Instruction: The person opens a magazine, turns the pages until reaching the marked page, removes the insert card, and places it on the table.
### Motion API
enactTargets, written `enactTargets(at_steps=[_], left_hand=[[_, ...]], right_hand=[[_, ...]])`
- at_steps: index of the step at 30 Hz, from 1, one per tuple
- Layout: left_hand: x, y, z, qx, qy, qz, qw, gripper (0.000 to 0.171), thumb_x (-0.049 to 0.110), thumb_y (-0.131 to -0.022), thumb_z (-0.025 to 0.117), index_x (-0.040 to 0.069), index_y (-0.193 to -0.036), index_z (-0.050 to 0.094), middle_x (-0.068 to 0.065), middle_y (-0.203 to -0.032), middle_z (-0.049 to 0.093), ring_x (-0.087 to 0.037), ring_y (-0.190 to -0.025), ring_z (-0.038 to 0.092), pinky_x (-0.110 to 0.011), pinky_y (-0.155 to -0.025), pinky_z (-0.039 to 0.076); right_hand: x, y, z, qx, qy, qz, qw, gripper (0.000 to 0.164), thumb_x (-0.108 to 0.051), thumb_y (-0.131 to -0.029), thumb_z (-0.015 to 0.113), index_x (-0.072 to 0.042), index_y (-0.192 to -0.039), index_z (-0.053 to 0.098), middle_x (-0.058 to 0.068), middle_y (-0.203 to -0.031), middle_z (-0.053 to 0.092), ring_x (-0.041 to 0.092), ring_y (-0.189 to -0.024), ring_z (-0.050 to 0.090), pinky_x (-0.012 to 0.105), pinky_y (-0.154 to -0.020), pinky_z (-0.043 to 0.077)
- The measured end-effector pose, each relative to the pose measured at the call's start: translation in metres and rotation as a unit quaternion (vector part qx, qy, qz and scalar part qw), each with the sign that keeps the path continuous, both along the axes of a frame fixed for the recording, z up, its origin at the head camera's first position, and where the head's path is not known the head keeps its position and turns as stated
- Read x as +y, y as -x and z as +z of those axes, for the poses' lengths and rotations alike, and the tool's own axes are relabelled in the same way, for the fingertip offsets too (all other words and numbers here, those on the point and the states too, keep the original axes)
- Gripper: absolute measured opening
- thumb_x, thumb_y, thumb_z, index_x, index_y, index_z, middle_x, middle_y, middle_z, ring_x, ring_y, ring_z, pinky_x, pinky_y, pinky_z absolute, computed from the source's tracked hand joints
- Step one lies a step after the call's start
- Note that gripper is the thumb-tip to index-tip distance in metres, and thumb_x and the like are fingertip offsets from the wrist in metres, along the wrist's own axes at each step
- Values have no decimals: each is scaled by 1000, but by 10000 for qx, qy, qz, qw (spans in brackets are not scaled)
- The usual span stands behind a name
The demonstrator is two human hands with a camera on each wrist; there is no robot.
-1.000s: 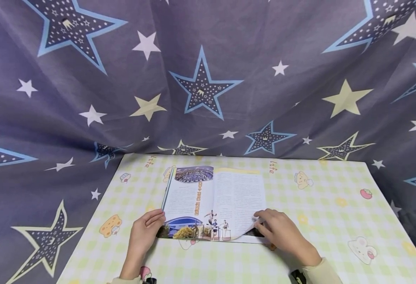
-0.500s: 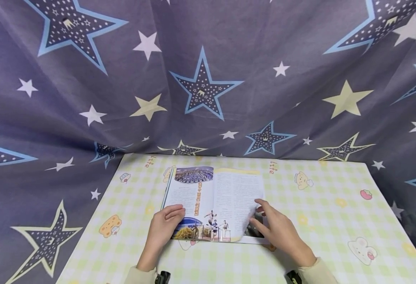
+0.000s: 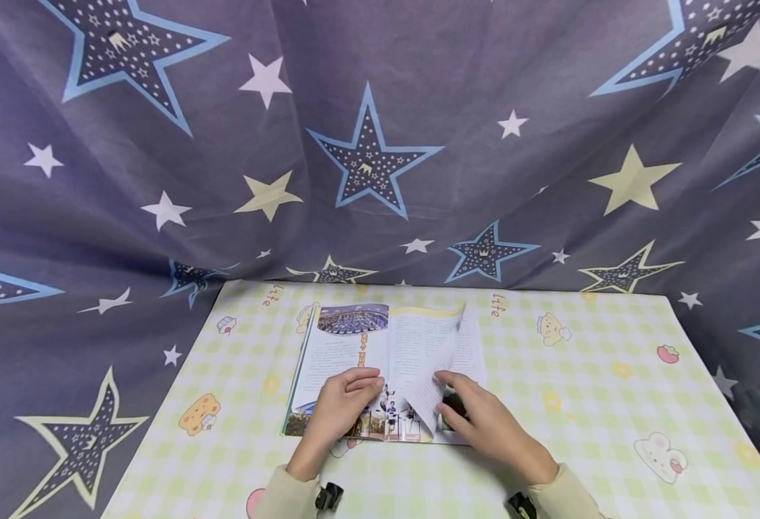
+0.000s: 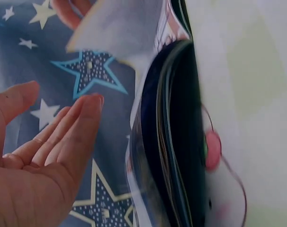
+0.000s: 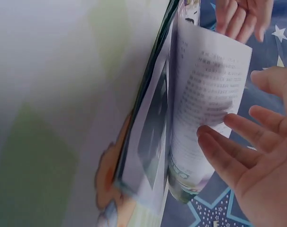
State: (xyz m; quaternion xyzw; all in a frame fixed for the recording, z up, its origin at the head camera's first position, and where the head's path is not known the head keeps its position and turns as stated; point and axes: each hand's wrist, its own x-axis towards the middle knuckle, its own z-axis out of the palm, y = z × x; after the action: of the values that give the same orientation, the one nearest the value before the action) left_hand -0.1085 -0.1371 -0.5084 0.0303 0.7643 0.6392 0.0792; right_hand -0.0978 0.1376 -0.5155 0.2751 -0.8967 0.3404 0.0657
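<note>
Head view gives us, largest of all, a purple-grey curtain [image 3: 477, 58] printed with stars, filling the far side and both flanks of the scene. Before it we see a table [image 3: 593, 360] dressed in a pale green-and-white checked cloth with cartoon prints. Slightly left of the table's middle lies a magazine [image 3: 341, 364], spread at a pair of printed pages.

On its right half, a page [image 3: 428, 396] bends upward, its near right corner folded over toward the left so that we see part of the underside. Our right hand [image 3: 486, 418] is at that corner, fingers spread fairly wide and extended; from the right wrist we see fingertips against the paper, with the thumb standing apart, so nothing is pinched. Our left hand [image 3: 347, 400] is over the near part of the left page, close to the spine. The left wrist view shows its fingers loosely extended side by side, its thumb well away from them and nothing held; whether it touches the page below, we cannot tell.

Cream sleeves [image 3: 564, 497] cover both our forearms at the near edge, each with a black device [image 3: 329, 496] beside the wrist. Among the smaller details, we make out a stadium photo [image 3: 352, 318] at the left page's far edge and a dark picture [image 3: 454, 404] beneath the bent page.
</note>
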Motion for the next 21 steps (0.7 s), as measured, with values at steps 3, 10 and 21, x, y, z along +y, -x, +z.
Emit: enactTargets(at_steps=[3, 10, 21], left_hand=[[9, 1, 0, -61, -180, -280, 9994, 45, 29, -95, 72, -4, -125, 65, -15, -110, 72, -32, -98, 71, -33, -83, 59], [21, 2, -6, -165, -269, -529, 9981, 34, 19, -96, 70, -3, -122, 67, -14, -103, 73, -24, -90, 72, -30, -76, 60], [4, 2, -9, -266, -369, 82, 9989, 31, 5, -95, 68, -10, -121, 65, -22, -102, 72, -27, -85, 73, -30, -72, 61]], right_hand=[[-4, 0, -1, -32, -33, 146, 9999, 50, -23, -97, 69, -9, -141, 52, 3, -139, 57, 20, -129, 53, 42, -104, 47], [-12, 0, 1, -144, -10, 350, 9993, 50, -25, -97, 68, -11, -142, 52, 3, -142, 55, 20, -131, 51, 43, -107, 45], [-11, 0, 0, -401, -303, 123, 9987, 55, -27, -96, 69, -7, -143, 50, 7, -140, 57, 22, -129, 53, 41, -105, 47]])
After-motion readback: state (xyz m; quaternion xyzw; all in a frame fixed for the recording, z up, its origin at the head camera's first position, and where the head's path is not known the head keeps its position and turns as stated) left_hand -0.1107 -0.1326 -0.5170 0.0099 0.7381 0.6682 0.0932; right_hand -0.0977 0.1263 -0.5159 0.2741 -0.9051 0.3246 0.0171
